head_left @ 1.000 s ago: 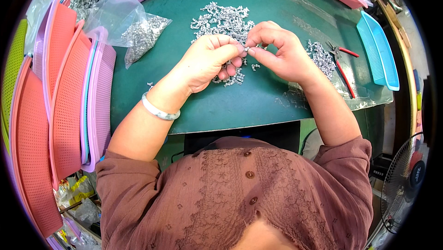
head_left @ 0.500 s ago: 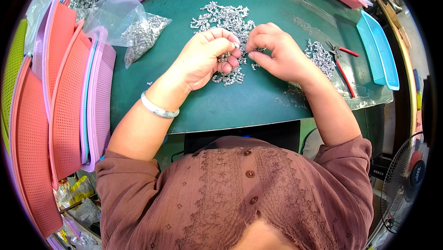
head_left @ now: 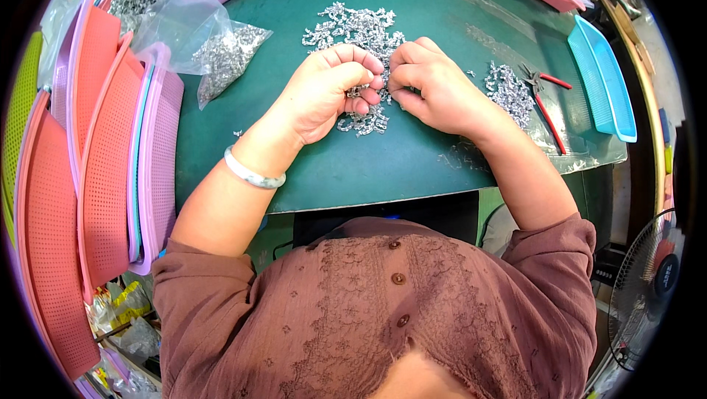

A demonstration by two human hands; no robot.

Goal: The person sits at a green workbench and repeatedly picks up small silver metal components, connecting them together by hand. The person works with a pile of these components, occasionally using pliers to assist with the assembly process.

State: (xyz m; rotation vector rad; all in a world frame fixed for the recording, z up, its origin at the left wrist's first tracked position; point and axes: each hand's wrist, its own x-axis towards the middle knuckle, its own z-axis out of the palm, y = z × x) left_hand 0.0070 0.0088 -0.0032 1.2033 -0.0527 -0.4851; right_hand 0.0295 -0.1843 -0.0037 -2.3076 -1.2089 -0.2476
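Note:
My left hand (head_left: pixel 328 89) and my right hand (head_left: pixel 431 86) meet fingertip to fingertip over the green table mat (head_left: pixel 383 170). Between the fingers of both hands sits a small silver metal part (head_left: pixel 361 93), mostly hidden by the fingers. A loose heap of similar small silver parts (head_left: pixel 353 27) lies just beyond the hands, and a few more (head_left: pixel 362 123) lie under them. A pale bangle (head_left: pixel 252 170) circles my left wrist.
A clear bag of silver parts (head_left: pixel 221 53) lies at the left. Another small pile (head_left: pixel 509 89) and red-handled pliers (head_left: pixel 545 100) lie on clear plastic at the right. Stacked pink, purple and orange baskets (head_left: pixel 103 156) line the left; a blue tray (head_left: pixel 600 78) stands right. A fan (head_left: pixel 648 281) is lower right.
Both hands have shifted slightly away from me toward the heap, and the fingertips have closed in together on the small part.

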